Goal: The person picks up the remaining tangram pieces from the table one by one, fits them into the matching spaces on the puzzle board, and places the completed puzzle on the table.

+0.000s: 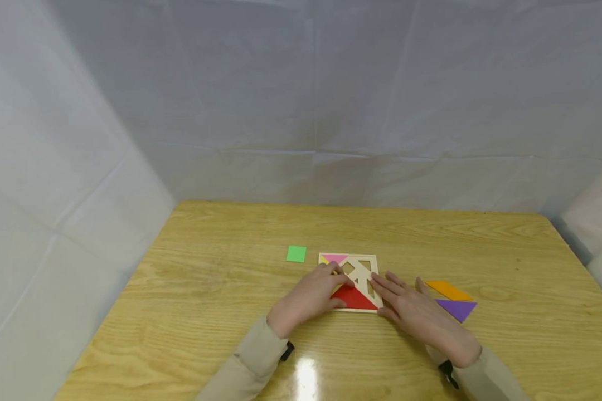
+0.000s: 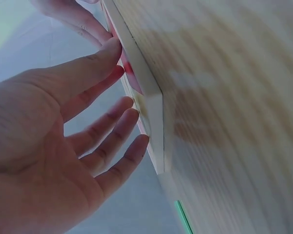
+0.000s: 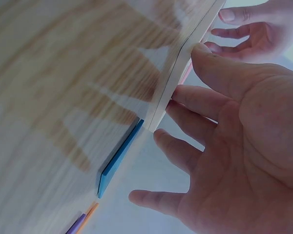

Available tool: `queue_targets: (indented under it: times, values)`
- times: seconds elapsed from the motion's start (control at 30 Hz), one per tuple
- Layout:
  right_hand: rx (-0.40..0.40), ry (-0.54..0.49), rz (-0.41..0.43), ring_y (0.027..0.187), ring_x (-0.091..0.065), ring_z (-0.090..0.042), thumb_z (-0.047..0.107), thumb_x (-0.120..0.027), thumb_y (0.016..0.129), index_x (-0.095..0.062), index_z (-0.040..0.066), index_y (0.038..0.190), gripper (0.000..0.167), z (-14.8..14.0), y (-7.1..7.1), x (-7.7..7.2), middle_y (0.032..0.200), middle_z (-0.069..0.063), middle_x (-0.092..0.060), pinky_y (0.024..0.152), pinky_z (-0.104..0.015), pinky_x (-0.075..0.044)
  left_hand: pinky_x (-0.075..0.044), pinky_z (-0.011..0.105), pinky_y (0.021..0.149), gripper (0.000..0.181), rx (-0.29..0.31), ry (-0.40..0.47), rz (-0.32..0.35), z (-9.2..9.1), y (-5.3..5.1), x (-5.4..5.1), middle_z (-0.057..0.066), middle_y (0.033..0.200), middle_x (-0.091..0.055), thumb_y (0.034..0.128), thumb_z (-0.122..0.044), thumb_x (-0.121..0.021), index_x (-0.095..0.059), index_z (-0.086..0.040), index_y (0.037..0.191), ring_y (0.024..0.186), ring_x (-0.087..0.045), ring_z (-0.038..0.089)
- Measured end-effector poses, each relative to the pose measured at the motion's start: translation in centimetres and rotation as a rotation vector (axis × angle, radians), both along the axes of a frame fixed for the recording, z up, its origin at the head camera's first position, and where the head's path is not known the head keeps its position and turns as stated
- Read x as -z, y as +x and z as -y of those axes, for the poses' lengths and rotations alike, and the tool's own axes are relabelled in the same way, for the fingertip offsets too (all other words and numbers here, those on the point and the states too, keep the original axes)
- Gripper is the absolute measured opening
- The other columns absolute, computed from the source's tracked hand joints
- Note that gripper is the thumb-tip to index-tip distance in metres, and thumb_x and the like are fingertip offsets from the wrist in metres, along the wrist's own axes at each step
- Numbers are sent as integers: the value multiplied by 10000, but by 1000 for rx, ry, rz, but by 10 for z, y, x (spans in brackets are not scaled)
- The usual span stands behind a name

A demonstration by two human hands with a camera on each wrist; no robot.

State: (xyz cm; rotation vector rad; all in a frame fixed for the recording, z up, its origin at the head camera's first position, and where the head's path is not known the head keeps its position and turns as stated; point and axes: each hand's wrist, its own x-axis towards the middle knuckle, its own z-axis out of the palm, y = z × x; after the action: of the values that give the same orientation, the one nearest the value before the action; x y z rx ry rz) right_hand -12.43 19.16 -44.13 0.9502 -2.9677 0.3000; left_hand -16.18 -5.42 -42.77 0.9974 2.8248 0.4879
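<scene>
A wooden tangram tray (image 1: 362, 273) lies flat in front of me, with cut-out openings in its base. Its near-left part holds a red triangle (image 1: 355, 299); a pink triangle (image 1: 335, 258) and a bit of yellow piece (image 1: 323, 259) show at the far-left corner. My left hand (image 1: 306, 298) reaches over the tray's left side, thumb and fingertips touching around the red triangle, partly covering it. My right hand (image 1: 413, 312) touches the tray's right edge with extended fingers and thumb. Beside it on the table, a blue piece (image 3: 119, 158) shows in the right wrist view.
A green square (image 1: 296, 254) lies left of the tray. Right of my right hand lie an orange parallelogram (image 1: 450, 290) and a purple triangle (image 1: 459, 309). The wooden table (image 1: 205, 278) meets pale cloth (image 1: 281, 111) at the back and sides.
</scene>
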Motion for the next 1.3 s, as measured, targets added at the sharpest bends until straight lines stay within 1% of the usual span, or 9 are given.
queue_targets:
  times: [0.1, 0.2, 0.27, 0.47, 0.7, 0.9, 1.0, 1.1, 1.3]
  values:
    - [1, 1, -2, 1412, -458, -326, 285, -627, 1009, -485, 72, 1511, 563, 1, 0, -2, 1568, -83, -450, 999, -776, -345, -472, 380, 1058, 375, 14, -51, -27, 4, 5, -2, 75, 1342, -624, 952, -246, -727, -698, -152, 1314, 1219, -585, 249]
    - [3, 2, -1, 1411, -459, -333, 283, -625, 1010, -488, 71, 1509, 559, 1, 0, -3, 1567, -85, -452, 997, -777, -344, -424, 402, 1124, 429, 32, -103, -52, 9, 11, 0, 91, 1481, -547, 1000, -261, -656, -621, -151, 1413, 1346, -528, 268]
    - [9, -2, 6, 1416, -451, -333, 285, -627, 1009, -484, 72, 1511, 564, 1, 0, -3, 1570, -83, -447, 1003, -776, -339, -415, 393, 1133, 454, 50, -132, -82, 12, 15, 3, 94, 1524, -504, 1023, -273, -617, -572, -150, 1458, 1374, -509, 263]
    - [2, 1, 7, 1411, -458, -338, 292, -620, 1012, -492, 75, 1507, 555, 1, 0, -1, 1563, -89, -458, 992, -783, -342, -380, 411, 1161, 484, 54, -179, -135, 15, 29, 8, 102, 1582, -426, 1061, -275, -542, -490, -119, 1516, 1441, -430, 273]
    - [3, -4, -5, 1393, -479, -341, 276, -633, 1004, -501, 67, 1499, 554, 2, 2, -4, 1550, -104, -471, 990, -780, -348, -346, 450, 1180, 528, 63, -247, -91, 13, 44, 8, 56, 1648, -306, 1088, -293, -470, -384, -93, 1568, 1502, -325, 255]
    - [5, -3, 5, 1392, -478, -350, 271, -634, 1003, -493, 64, 1504, 560, 3, 2, -4, 1550, -114, -469, 993, -782, -342, -309, 487, 1195, 611, 22, -279, -49, 11, 51, 6, 35, 1668, -254, 1063, -376, -495, -342, -102, 1587, 1521, -280, 245]
    - [6, 2, 7, 1396, -474, -349, 271, -631, 1006, -489, 66, 1507, 560, 3, 2, -4, 1554, -112, -465, 994, -782, -342, -289, 515, 1199, 680, -3, -280, -26, 9, 53, 6, 33, 1675, -230, 1041, -458, -496, -323, -101, 1594, 1529, -257, 243]
    - [8, 8, 4, 1396, -476, -343, 279, -627, 1009, -489, 73, 1509, 557, 3, 2, -4, 1558, -100, -462, 994, -779, -344, -285, 529, 1197, 721, -15, -289, -27, 8, 55, 7, 35, 1676, -221, 1027, -512, -485, -318, -103, 1596, 1531, -250, 238]
    - [15, 2, 11, 1412, -453, -350, 274, -640, 1002, -520, 84, 1490, 537, 4, 0, -5, 1545, -98, -478, 1025, -776, -315, -294, 527, 1193, 712, -16, -286, -39, 8, 55, 7, 46, 1669, -235, 1029, -496, -492, -328, -90, 1590, 1525, -264, 244]
